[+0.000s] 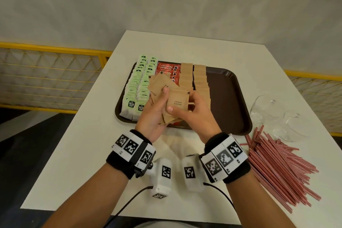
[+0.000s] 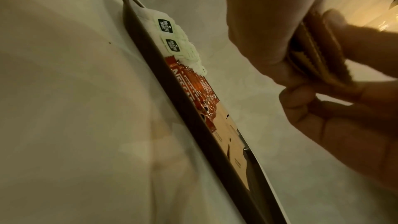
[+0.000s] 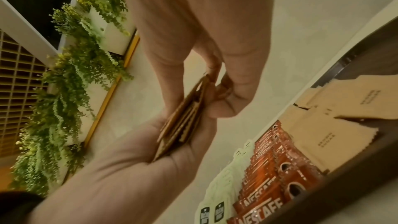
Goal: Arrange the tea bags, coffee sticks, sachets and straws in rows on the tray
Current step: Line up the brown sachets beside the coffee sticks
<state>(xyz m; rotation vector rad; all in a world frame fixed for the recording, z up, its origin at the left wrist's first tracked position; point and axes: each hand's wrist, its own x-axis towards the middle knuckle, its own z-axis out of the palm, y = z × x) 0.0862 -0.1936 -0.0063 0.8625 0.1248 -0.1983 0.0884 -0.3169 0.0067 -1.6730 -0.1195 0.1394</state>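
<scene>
Grip, left hand point(image 1: 157, 111): palm up, fingers curled round a fanned stack of brown sugar sachets point(image 1: 162, 84), held above the near middle of the tray.
Grip, right hand point(image 1: 192, 109): thumb and fingers pinch the front sachet point(image 1: 178, 102) of that stack, as if peeling it off or squaring it up.
Tray point(image 1: 227, 98): dark brown, on the white table point(image 1: 92, 144), straight ahead of the person.
Done, tea bags point(image 1: 136, 89): two overlapping green rows along the tray's left side.
Done, coffee sticks point(image 1: 169, 70): one red row just right of the tea, partly hidden by the hands.
Under way, laid sachets point(image 1: 199, 77): two brown rows right of the coffee; the handful still has to go down.
Left, straws point(image 1: 279, 164): loose red pile on the table, off the tray's right near corner, none placed.
Free space: bare right part of the tray, likely for the straws.
Judgement: roughly two-thirds through.
Bystander: clear glasses point(image 1: 268, 111) beyond the straws.
</scene>
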